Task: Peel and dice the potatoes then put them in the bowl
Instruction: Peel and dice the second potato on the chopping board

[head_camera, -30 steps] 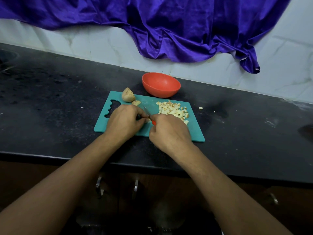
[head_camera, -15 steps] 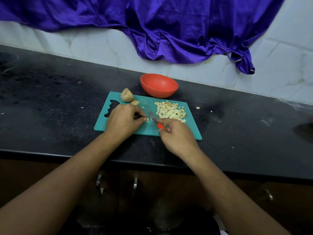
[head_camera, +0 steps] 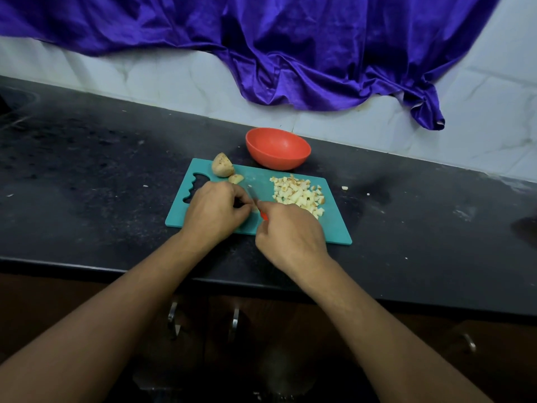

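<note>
Dark counter (head_camera: 87,170), teal board (head_camera: 334,228): left hand (head_camera: 215,210) curls its fingers over a potato piece (head_camera: 255,208); right hand (head_camera: 290,231) grips the knife (head_camera: 252,195) just rightward.

single head view | worn high, tilted forward and down | close over counter (head_camera: 87,175) | bowl (head_camera: 278,148) mid-frame | wall (head_camera: 145,80) at top

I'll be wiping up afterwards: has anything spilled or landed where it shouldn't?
Slightly. One potato cube lies on the black counter just right of the teal cutting board, strayed from the diced pile, with a smaller crumb beyond it. The orange bowl stands upright; nothing else looks off.
</note>
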A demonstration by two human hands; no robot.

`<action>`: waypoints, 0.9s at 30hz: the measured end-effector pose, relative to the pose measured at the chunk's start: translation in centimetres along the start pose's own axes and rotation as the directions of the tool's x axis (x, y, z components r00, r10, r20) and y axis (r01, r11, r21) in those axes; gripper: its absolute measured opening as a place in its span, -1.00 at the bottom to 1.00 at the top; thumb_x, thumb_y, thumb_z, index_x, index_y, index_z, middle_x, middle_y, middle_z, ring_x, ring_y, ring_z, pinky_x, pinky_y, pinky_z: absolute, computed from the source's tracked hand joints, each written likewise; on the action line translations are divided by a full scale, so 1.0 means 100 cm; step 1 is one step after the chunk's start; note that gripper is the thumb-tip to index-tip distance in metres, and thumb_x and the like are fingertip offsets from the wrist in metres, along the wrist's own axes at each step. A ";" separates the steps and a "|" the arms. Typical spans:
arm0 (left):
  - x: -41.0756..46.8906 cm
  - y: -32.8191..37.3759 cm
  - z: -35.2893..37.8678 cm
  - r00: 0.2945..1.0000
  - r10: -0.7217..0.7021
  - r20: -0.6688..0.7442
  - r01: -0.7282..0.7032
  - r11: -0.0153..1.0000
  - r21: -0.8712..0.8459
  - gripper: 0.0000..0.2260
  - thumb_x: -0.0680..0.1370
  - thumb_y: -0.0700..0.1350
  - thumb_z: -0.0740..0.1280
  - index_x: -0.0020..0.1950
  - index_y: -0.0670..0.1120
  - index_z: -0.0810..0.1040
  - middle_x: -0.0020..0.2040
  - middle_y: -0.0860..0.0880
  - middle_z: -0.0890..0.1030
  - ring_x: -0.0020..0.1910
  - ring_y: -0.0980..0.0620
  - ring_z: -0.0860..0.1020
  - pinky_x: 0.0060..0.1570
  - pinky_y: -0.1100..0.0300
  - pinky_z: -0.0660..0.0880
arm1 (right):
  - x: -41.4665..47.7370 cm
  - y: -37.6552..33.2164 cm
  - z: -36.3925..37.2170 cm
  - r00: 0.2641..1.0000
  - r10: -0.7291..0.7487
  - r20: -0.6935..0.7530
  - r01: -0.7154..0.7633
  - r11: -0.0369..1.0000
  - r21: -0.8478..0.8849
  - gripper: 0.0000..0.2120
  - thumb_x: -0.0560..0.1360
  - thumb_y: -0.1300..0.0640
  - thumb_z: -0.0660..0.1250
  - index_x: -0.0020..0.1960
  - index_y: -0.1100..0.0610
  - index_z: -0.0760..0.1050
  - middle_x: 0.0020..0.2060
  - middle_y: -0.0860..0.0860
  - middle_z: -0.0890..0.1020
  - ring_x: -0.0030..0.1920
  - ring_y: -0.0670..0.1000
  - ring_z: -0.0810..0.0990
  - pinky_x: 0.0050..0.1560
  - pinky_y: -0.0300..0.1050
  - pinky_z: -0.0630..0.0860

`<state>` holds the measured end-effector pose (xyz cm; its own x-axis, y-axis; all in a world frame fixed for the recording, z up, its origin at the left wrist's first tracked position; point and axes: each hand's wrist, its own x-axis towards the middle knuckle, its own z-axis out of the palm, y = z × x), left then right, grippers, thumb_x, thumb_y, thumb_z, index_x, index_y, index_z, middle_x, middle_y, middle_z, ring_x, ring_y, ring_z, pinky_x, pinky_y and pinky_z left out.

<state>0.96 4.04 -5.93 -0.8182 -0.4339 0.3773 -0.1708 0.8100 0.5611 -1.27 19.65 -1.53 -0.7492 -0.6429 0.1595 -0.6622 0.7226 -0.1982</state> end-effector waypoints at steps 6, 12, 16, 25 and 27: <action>-0.002 0.001 -0.001 1.000 0.018 0.001 -0.018 1.000 -0.007 -0.94 0.50 -0.03 0.48 -0.08 0.07 0.76 -0.17 0.16 0.72 -0.15 0.16 0.65 -0.02 0.03 0.63 | -0.011 0.002 0.008 0.998 -0.068 0.004 0.068 0.996 -0.063 -0.49 0.65 0.08 0.20 0.60 -0.01 0.26 -0.12 0.00 0.52 -0.02 0.07 0.57 -0.13 -0.05 0.37; -0.003 0.003 -0.002 1.000 0.030 0.004 -0.030 0.999 0.021 -0.94 0.51 -0.05 0.47 -0.07 0.07 0.75 -0.15 0.14 0.72 -0.14 0.13 0.64 -0.02 0.03 0.62 | -0.008 0.006 0.004 1.000 -0.011 0.005 0.011 0.998 0.063 -0.53 0.66 0.04 0.21 0.56 -0.09 0.34 0.09 0.01 0.65 0.09 0.06 0.60 0.02 0.00 0.55; -0.003 0.003 -0.002 0.999 0.032 0.010 -0.032 0.999 0.033 -0.95 0.51 -0.03 0.48 -0.06 0.07 0.74 -0.13 0.11 0.72 -0.11 0.10 0.64 0.00 0.02 0.61 | 0.004 0.006 -0.003 0.999 0.026 0.042 -0.030 0.994 0.107 -0.61 0.62 0.06 0.26 0.43 -0.08 0.49 0.19 0.00 0.65 0.17 0.09 0.60 0.09 0.03 0.56; 0.000 0.001 0.000 1.000 0.022 -0.004 -0.022 0.999 0.043 -0.95 0.49 -0.04 0.47 -0.11 0.05 0.73 -0.18 0.08 0.71 -0.14 0.03 0.65 -0.04 -0.01 0.62 | 0.020 -0.001 -0.011 0.995 0.045 0.088 -0.050 0.998 0.047 -0.71 0.57 0.09 0.28 0.26 -0.01 0.58 -0.06 -0.01 0.60 -0.03 0.07 0.58 -0.15 -0.07 0.42; 0.000 0.000 0.000 1.000 0.030 -0.005 -0.030 0.999 0.038 -0.95 0.49 -0.04 0.47 -0.12 0.04 0.73 -0.20 0.09 0.71 -0.15 0.04 0.65 -0.04 -0.01 0.62 | 0.019 -0.004 -0.006 0.996 0.046 0.072 -0.048 0.998 0.035 -0.70 0.57 0.09 0.27 0.29 0.00 0.57 -0.06 0.01 0.60 -0.02 0.09 0.58 -0.14 -0.06 0.43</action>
<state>0.94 4.04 -5.97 -0.8203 -0.4113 0.3974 -0.1671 0.8369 0.5212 -2.45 18.30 -0.57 -0.7758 -0.6258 0.0807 -0.6245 0.7435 -0.2391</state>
